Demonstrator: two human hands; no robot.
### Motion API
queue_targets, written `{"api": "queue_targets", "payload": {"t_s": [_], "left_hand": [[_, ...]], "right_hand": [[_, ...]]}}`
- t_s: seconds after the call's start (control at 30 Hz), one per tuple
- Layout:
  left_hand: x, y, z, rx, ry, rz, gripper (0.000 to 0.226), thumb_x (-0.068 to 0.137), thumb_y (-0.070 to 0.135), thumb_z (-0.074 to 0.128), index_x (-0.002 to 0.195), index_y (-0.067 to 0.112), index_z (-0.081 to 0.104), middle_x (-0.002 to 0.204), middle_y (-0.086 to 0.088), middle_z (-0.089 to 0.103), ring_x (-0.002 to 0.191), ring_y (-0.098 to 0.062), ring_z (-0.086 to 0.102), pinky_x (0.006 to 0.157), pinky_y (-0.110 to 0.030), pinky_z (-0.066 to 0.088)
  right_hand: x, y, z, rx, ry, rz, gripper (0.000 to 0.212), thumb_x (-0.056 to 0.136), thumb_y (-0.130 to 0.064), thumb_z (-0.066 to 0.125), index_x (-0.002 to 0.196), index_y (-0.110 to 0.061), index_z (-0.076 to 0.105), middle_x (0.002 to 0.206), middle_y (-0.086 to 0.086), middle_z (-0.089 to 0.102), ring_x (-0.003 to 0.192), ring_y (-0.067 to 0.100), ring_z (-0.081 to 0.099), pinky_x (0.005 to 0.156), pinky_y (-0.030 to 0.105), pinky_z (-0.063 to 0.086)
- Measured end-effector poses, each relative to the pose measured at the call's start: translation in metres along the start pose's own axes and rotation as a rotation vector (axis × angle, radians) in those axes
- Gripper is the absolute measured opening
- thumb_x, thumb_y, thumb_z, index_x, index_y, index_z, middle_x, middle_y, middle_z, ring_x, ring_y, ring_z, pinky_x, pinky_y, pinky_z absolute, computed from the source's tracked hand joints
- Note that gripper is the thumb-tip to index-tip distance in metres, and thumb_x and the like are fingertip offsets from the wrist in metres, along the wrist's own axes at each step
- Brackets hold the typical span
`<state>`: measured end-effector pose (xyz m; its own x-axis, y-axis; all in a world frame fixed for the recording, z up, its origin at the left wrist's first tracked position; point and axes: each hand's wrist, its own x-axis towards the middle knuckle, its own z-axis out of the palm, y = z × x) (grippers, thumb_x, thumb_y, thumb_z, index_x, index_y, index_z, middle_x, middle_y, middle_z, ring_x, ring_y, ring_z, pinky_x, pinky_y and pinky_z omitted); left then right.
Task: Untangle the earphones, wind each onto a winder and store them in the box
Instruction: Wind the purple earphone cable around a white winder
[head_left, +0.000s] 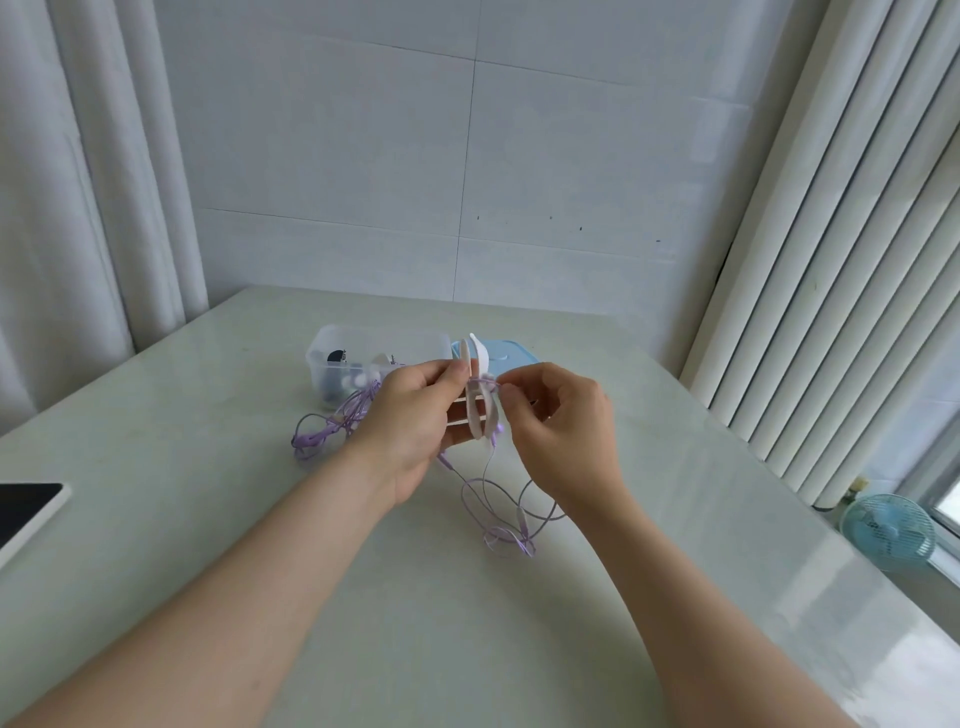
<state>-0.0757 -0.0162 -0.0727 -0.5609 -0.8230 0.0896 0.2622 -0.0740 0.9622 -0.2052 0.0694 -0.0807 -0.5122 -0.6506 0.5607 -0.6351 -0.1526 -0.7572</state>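
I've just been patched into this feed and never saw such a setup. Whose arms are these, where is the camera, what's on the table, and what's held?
No machine here: these are a person's two bare arms, filmed by one wide-angle camera on their head, looking forward and down. The left hand holds a white winder; the right hand pinches a purple earphone cable at the winder, its slack trailing onto the pale table. A second purple earphone bundle lies beside a clear box, with a blue lid next to it.
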Motion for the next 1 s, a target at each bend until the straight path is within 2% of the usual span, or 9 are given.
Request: {"api": "queue_targets", "payload": {"t_s": [0.17, 0.23, 0.4, 0.47, 0.53, 0.67, 0.77, 0.87, 1.0], "left_hand": [[-0.001, 0.0, 0.002, 0.065, -0.071, 0.021, 0.034, 0.111, 0.026, 0.049, 0.116, 0.002, 0.072, 0.11, -0.021, 0.076, 0.087, -0.026, 0.074, 0.076, -0.035, 0.063], [-0.001, 0.0, 0.002, 0.075, -0.079, 0.013, 0.033, 0.109, 0.028, 0.052, 0.115, 0.004, 0.074, 0.113, -0.022, 0.075, 0.087, -0.025, 0.073, 0.074, -0.033, 0.063], [-0.001, 0.0, 0.0, 0.111, -0.059, 0.053, 0.036, 0.111, 0.027, 0.049, 0.111, 0.001, 0.074, 0.104, -0.016, 0.079, 0.091, -0.025, 0.077, 0.073, -0.028, 0.061], [-0.001, 0.0, 0.003, 0.072, -0.038, 0.078, 0.034, 0.11, 0.024, 0.05, 0.11, -0.001, 0.073, 0.099, -0.017, 0.079, 0.085, -0.024, 0.078, 0.072, -0.028, 0.061], [0.0, 0.0, 0.005, 0.048, 0.008, 0.115, 0.031, 0.109, 0.023, 0.054, 0.107, -0.002, 0.073, 0.093, -0.018, 0.078, 0.081, -0.024, 0.077, 0.072, -0.03, 0.061], [0.003, 0.002, 0.0, -0.003, 0.109, 0.134, 0.033, 0.107, 0.026, 0.058, 0.104, -0.003, 0.074, 0.099, -0.026, 0.077, 0.093, -0.031, 0.077, 0.079, -0.033, 0.063], [0.002, 0.003, -0.002, 0.004, 0.151, 0.124, 0.033, 0.108, 0.026, 0.056, 0.096, 0.001, 0.074, 0.098, -0.022, 0.078, 0.089, -0.028, 0.077, 0.072, -0.03, 0.062], [0.001, 0.004, -0.003, 0.051, 0.179, 0.125, 0.034, 0.109, 0.025, 0.054, 0.096, 0.001, 0.074, 0.09, -0.016, 0.078, 0.083, -0.024, 0.077, 0.064, -0.026, 0.06], [-0.004, 0.009, -0.003, 0.112, 0.213, 0.103, 0.034, 0.11, 0.025, 0.052, 0.097, 0.001, 0.072, 0.082, -0.011, 0.074, 0.078, -0.028, 0.075, 0.047, -0.017, 0.052]], "right_hand": [[0.001, 0.003, 0.0, 0.036, -0.013, 0.069, 0.008, 0.092, -0.02, 0.075, 0.085, -0.024, 0.076, 0.072, -0.012, 0.075, 0.066, 0.008, 0.068, 0.062, 0.027, 0.051], [0.002, 0.005, -0.001, 0.034, -0.022, 0.077, 0.008, 0.092, -0.026, 0.079, 0.084, -0.026, 0.078, 0.074, -0.016, 0.076, 0.072, 0.006, 0.069, 0.065, 0.028, 0.053], [0.005, 0.008, -0.006, 0.041, -0.044, 0.127, 0.007, 0.09, -0.026, 0.081, 0.083, -0.024, 0.082, 0.064, -0.013, 0.071, 0.052, 0.002, 0.055, 0.055, 0.017, 0.04], [0.004, 0.006, -0.006, 0.009, -0.093, 0.123, 0.007, 0.091, -0.027, 0.08, 0.085, -0.027, 0.084, 0.066, -0.01, 0.072, 0.053, 0.003, 0.054, 0.055, 0.016, 0.04], [0.001, 0.003, -0.006, -0.073, -0.167, 0.087, 0.009, 0.092, -0.027, 0.077, 0.086, -0.027, 0.085, 0.064, -0.016, 0.071, 0.06, 0.0, 0.058, 0.058, 0.012, 0.041], [-0.001, -0.001, -0.006, -0.144, -0.28, 0.059, 0.014, 0.09, -0.023, 0.079, 0.076, -0.019, 0.08, 0.059, -0.017, 0.068, 0.053, 0.003, 0.056, 0.059, 0.019, 0.042], [-0.004, -0.003, -0.006, -0.156, -0.299, 0.003, 0.012, 0.089, -0.017, 0.078, 0.077, -0.018, 0.082, 0.058, -0.019, 0.067, 0.052, 0.0, 0.057, 0.056, 0.008, 0.037], [-0.006, -0.005, -0.006, -0.185, -0.263, -0.066, 0.01, 0.087, -0.014, 0.078, 0.081, -0.018, 0.084, 0.052, -0.027, 0.06, 0.053, -0.003, 0.058, 0.058, 0.007, 0.038], [-0.009, -0.009, -0.007, -0.169, -0.28, -0.114, 0.012, 0.083, -0.011, 0.077, 0.076, -0.018, 0.083, 0.057, -0.017, 0.068, 0.053, 0.001, 0.059, 0.058, 0.008, 0.038]]}}
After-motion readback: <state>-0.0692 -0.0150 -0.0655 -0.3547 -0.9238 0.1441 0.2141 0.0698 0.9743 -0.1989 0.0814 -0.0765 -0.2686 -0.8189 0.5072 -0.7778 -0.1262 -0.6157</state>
